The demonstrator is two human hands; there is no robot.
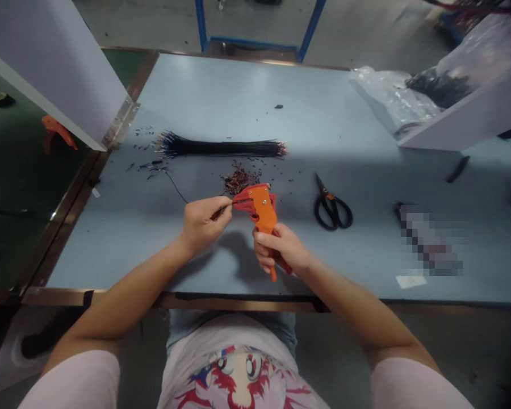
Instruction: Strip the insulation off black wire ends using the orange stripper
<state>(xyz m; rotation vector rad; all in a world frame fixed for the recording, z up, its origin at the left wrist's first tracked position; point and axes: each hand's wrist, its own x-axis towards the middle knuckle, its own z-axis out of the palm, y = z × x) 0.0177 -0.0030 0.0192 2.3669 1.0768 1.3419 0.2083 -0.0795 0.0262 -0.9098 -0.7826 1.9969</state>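
My right hand (pixel 281 248) is wrapped round the handles of an orange and red wire stripper (pixel 263 205), held upright over the table. In my left hand (pixel 206 221) a thin black wire (pixel 176 186) is pinched; one end meets the stripper's red jaws, and the rest trails off to the left. Whether the jaws are closed on the wire I cannot tell. Behind the tool lies a small heap of stripped insulation and copper-coloured bits (pixel 237 179). A long bundle of black wires (pixel 225 148) lies farther back, with bare copper ends at its right and blue and metal ends at its left.
Black-handled scissors (pixel 333 211) lie right of my hands. Beyond them are a blurred-out object (pixel 430 241), a white slip (pixel 411 281) and a dark tool (pixel 457 169). Plastic bags (pixel 402 96) stand at the back right. White upright panels (pixel 63 68) flank the blue-grey table (pixel 221 85).
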